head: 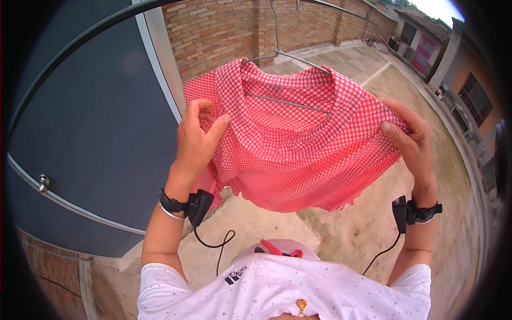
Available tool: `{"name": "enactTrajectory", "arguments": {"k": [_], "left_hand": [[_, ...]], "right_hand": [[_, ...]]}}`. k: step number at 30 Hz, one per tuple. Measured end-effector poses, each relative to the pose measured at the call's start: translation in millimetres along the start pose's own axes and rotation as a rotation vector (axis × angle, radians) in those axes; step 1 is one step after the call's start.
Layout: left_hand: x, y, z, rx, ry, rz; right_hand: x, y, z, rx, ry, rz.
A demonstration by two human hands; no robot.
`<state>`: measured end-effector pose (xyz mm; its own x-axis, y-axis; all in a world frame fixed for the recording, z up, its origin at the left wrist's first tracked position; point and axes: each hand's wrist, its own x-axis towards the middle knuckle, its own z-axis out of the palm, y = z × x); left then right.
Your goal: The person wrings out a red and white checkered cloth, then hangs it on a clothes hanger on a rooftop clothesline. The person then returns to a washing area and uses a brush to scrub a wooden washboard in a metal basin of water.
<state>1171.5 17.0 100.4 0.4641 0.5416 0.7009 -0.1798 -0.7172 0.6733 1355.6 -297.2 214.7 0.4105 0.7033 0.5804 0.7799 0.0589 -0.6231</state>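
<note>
A red-and-white gingham shirt [292, 172] hangs in front of me on a grey wire hanger [298, 60], whose lower bar shows through the wide neckline. At the right, my right hand [412, 134] grips the fabric near the sleeve edge, thumb in front and fingers behind. My left hand [200, 136] is at the opposite shoulder, its thumb and fingers curved and apart; whether it pinches any cloth cannot be made out. Both wrists carry black strapped devices with cables.
A metal rail [344, 10] runs overhead, with another hook on it. To the left stands a dark grey door [92, 120] with a knob [44, 184]. Beyond are a brick wall [212, 32], a paved yard [352, 60] and low buildings at the right.
</note>
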Motion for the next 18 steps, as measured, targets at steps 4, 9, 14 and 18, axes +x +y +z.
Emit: {"name": "enactTrajectory", "arguments": {"k": [4,9,14,18], "left_hand": [[-7.4,-13.0,7.8,0.007,-0.062,-0.106],[-15.4,-10.0,8.1,-0.191,-0.179,-0.23],[-26.3,-40.9,-12.9,-0.392,-0.296,-0.328],[-32.9,-51.5,-16.9,-0.653,-0.215,-0.517]], "right_hand": [[6.1,-7.7,-0.8,-0.042,-0.003,-0.022],[19.5,-16.5,0.4,-0.41,0.025,-0.167],[25.4,-6.7,5.4,-0.451,0.04,-0.157],[24.5,10.2,-3.2,-0.374,0.06,-0.123]]}}
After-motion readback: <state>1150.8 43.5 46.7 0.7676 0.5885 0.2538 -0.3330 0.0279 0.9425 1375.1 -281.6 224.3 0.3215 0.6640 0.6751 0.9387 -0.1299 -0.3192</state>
